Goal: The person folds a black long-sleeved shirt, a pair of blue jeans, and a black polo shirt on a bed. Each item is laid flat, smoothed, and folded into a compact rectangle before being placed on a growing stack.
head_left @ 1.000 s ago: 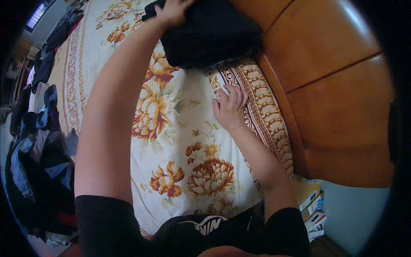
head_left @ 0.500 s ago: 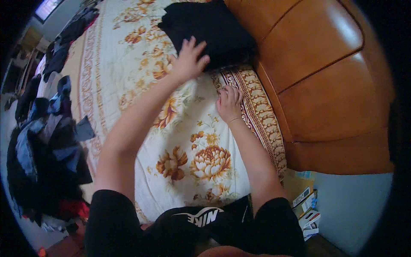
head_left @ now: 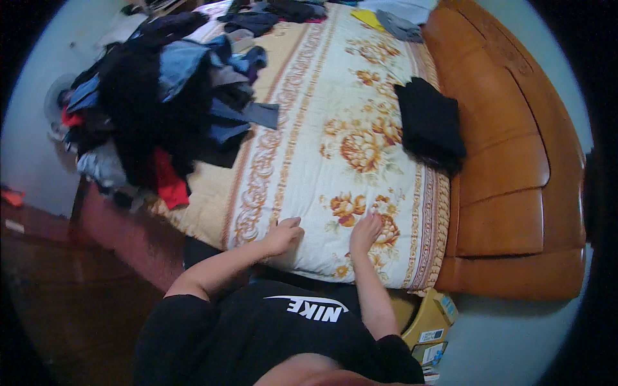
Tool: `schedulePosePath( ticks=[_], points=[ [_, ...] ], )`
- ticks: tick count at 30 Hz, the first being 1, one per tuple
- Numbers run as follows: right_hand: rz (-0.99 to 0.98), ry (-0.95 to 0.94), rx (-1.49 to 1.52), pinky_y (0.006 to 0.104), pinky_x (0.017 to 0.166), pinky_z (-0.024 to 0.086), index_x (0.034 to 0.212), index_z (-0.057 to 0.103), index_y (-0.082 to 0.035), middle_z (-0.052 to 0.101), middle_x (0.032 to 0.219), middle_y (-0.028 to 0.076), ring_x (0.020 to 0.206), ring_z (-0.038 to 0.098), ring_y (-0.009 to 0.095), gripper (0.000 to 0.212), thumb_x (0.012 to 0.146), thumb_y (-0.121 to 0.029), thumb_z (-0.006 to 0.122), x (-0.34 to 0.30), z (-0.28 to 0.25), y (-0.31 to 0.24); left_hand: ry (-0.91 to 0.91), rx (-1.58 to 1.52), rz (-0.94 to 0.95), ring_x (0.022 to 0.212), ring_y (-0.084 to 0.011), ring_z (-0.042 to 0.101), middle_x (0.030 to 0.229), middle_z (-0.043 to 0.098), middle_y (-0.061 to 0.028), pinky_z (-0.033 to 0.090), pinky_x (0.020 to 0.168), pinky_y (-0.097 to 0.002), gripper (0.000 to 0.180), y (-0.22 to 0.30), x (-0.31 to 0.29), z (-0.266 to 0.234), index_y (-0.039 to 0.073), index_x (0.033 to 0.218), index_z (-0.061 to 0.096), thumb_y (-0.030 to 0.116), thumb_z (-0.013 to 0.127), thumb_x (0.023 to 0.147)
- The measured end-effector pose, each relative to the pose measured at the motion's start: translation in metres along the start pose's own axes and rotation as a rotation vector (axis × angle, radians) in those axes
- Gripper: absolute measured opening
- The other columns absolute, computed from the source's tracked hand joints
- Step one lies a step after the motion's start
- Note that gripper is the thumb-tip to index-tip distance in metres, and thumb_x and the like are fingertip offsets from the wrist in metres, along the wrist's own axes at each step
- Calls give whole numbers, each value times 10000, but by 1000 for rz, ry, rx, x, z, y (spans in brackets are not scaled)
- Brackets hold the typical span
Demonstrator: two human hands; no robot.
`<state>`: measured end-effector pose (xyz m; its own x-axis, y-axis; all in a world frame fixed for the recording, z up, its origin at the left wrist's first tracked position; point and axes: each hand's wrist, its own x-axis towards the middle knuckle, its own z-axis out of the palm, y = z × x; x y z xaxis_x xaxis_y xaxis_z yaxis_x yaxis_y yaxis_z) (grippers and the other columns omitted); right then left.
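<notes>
Near the front edge of the bed, my left hand (head_left: 283, 237) rests on the cream floral bedspread (head_left: 315, 167), palm down with its fingers loosely stretched and nothing held. To its right, my right hand (head_left: 366, 233) lies flat on the printed flowers, fingers out and holding nothing. Farther off, against the headboard side, sits a stack of folded black cloth (head_left: 430, 125); neither hand touches it.
At left a big heap of mixed clothes (head_left: 148, 96) covers the bed's side. The brown headboard (head_left: 502, 161) rises along the right. More garments, including a grey one (head_left: 399, 26), lie at the far end. A yellow-brown box (head_left: 428, 318) stands at lower right.
Both hands have drawn back toward the bed's near edge, the left one away from the black folded stack. My view has turned and widened, bringing the clothes heap further in.
</notes>
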<state>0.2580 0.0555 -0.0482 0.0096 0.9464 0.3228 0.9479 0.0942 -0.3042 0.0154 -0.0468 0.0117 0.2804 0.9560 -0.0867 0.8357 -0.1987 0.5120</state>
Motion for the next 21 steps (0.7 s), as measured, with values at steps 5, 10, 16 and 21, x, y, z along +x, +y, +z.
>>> schedulePosePath(
  ticks=[5,10,16,21],
  points=[
    [-186,-210,253,521,1023,163,1166,474,-51,368,1294,175,1246,271,317,418,758,-119,537,-109,-13,-97,275,-31,-238,1058,-319,469,1153,483,-131,365,861,-474,311,-57,-61,-50,97,1018,562,158,604,716],
    [-557,-396,609,477,895,303,1021,533,-52,478,1093,167,1037,436,342,339,686,-69,579,-173,-27,-148,1097,144,-291,872,-309,529,934,575,-135,414,808,-384,180,-145,-99,-223,46,859,603,72,589,681],
    [-452,-670,628,417,830,396,966,585,-16,577,921,199,915,518,363,252,722,-64,543,-166,-50,-167,1338,36,-803,1064,-397,465,1193,461,-201,389,872,-438,826,-206,-129,-351,112,1328,209,368,683,703],
    [-366,-632,567,398,797,418,971,599,-24,587,916,190,889,536,347,242,744,-90,548,-141,-56,-158,1379,-111,-783,860,-391,577,952,606,-196,439,753,-445,447,-209,-110,-388,82,1133,458,323,595,782]
  ],
)
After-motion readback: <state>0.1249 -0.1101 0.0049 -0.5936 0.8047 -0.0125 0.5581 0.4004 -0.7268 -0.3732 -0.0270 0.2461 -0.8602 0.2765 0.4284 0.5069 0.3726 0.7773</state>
